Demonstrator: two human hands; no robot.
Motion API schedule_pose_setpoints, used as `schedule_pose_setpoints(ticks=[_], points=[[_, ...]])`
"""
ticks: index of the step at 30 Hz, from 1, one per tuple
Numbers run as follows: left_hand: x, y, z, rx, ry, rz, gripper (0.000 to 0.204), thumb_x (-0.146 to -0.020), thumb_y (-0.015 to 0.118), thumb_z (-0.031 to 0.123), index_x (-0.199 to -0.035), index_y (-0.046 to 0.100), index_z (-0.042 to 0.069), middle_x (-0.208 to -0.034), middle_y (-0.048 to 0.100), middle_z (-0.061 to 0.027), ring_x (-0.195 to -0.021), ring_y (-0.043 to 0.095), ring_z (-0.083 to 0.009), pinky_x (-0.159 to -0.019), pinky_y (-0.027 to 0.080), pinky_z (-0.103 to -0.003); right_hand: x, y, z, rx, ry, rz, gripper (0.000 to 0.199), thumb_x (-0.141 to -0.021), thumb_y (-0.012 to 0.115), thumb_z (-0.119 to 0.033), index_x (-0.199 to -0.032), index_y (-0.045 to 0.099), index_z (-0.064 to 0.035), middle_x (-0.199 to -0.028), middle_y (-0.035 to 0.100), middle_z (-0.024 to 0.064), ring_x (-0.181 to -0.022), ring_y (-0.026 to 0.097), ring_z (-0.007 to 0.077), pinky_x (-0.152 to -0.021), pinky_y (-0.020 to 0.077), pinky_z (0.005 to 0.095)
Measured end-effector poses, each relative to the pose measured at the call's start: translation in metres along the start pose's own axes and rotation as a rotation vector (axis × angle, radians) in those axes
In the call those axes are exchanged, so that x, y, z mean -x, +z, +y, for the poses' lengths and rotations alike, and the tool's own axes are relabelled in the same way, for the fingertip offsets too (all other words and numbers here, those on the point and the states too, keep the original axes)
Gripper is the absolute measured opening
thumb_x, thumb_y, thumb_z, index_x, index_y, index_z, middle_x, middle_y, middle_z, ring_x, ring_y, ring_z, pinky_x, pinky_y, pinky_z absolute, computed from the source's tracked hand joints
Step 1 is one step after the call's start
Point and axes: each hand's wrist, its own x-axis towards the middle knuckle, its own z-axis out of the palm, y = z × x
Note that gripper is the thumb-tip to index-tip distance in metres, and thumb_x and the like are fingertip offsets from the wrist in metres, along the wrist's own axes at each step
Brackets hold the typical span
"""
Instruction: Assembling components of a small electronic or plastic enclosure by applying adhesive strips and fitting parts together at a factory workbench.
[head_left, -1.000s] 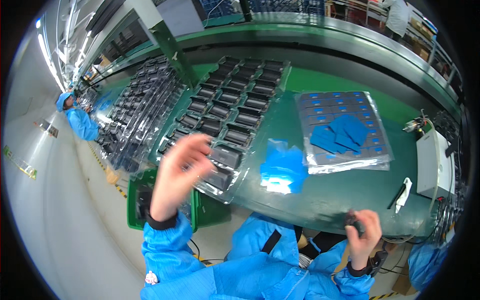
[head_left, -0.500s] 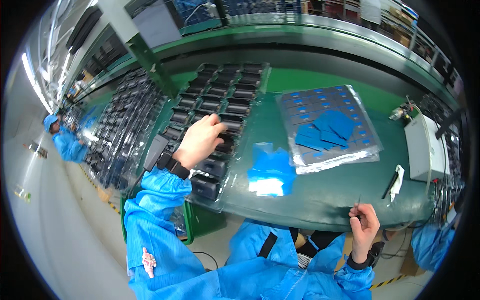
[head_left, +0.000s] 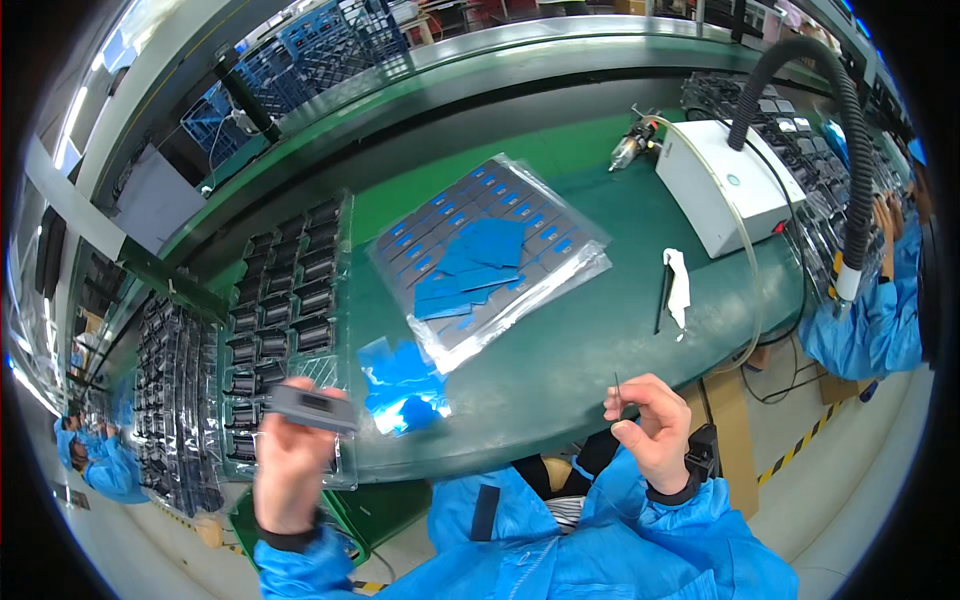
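Note:
A dark grey rectangular plastic housing (head_left: 313,408) is pinched in my left hand (head_left: 290,470), raised in front of the near end of a clear tray (head_left: 343,365). The hand is slightly blurred, and the far ends of its fingers are behind the housing. The tray holds rows of similar black parts (head_left: 312,268). Near the table's front edge, my right hand (head_left: 655,430) is closed on a thin dark pointed tool (head_left: 616,385), its tip upward; its exact kind does not show. Between the hands, shiny blue film pieces (head_left: 403,388) lie on the green table.
Beyond the film is a sheet of grey pads (head_left: 435,225) in clear plastic, with loose blue pieces (head_left: 480,265) on top. Farther right are a black stick-like tool (head_left: 662,300), a white cloth (head_left: 679,285), a white box (head_left: 715,195) and a black hose (head_left: 855,150). People sit on both sides.
My left hand has left the tray and come toward me with a grey housing in it. My view has swung to the right. The right hand still pinches the thin tool.

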Motion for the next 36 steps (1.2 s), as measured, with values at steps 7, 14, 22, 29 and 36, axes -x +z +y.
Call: schedule_pose_setpoints(ticks=[7, 14, 22, 29, 36], points=[[-0.001, 0.141, -0.066, 0.330, -0.279, -0.359, 0.047, -0.073, 0.068, 0.000, -0.113, 0.045, 0.006, -0.119, 0.051, -0.0208, -0.103, 0.055, -0.0229, -0.091, 0.044, -0.036, 0.026, -0.031, -0.033, 0.035, -0.167, 0.076, 0.031, -0.067, 0.071, -0.003, -0.096, 0.063, 0.0048, -0.089, 0.061, 0.0141, -0.070, 0.059, 0.0179, -0.064, 0.0471, 0.0275], [-0.012, 0.306, -0.105, 0.216, -0.207, -0.781, 0.056, -0.072, 0.066, -0.006, -0.120, 0.039, 0.003, -0.115, 0.052, -0.0136, -0.103, 0.054, -0.0215, -0.089, 0.045, -0.034, 0.077, -0.067, -0.059, 0.117, -0.323, 0.321, 0.032, -0.073, 0.072, -0.011, -0.096, 0.059, 0.0081, -0.090, 0.058, 0.0177, -0.074, 0.061, 0.0212, -0.062, 0.0507, 0.0286], [-0.018, 0.400, -0.170, 0.296, -0.289, -0.876, 0.060, -0.069, 0.068, -0.010, -0.118, 0.036, 0.002, -0.122, 0.050, -0.0164, -0.105, 0.055, -0.0224, -0.091, 0.045, -0.033, 0.115, -0.095, -0.069, 0.124, -0.226, 0.628, 0.031, -0.072, 0.071, -0.004, -0.100, 0.060, 0.0053, -0.093, 0.059, 0.0153, -0.073, 0.056, 0.0163, -0.069, 0.0455, 0.0262], [-0.020, 0.415, -0.179, 0.292, -0.312, -0.870, 0.057, -0.070, 0.066, -0.010, -0.118, 0.036, 0.002, -0.120, 0.052, -0.0149, -0.106, 0.055, -0.0229, -0.089, 0.046, -0.031, 0.114, -0.099, -0.066, 0.120, -0.209, 0.629, 0.030, -0.072, 0.071, -0.004, -0.099, 0.059, 0.0054, -0.092, 0.058, 0.0151, -0.073, 0.056, 0.0164, -0.069, 0.0453, 0.0267], [-0.021, 0.421, -0.174, 0.325, -0.340, -0.865, 0.057, -0.071, 0.066, -0.008, -0.118, 0.035, 0.000, -0.121, 0.050, -0.0133, -0.103, 0.055, -0.0196, -0.085, 0.048, -0.028, 0.113, -0.098, -0.068, 0.149, -0.206, 0.627, 0.030, -0.074, 0.071, -0.007, -0.098, 0.059, 0.0066, -0.092, 0.058, 0.0159, -0.073, 0.057, 0.0174, -0.068, 0.0466, 0.0276]])
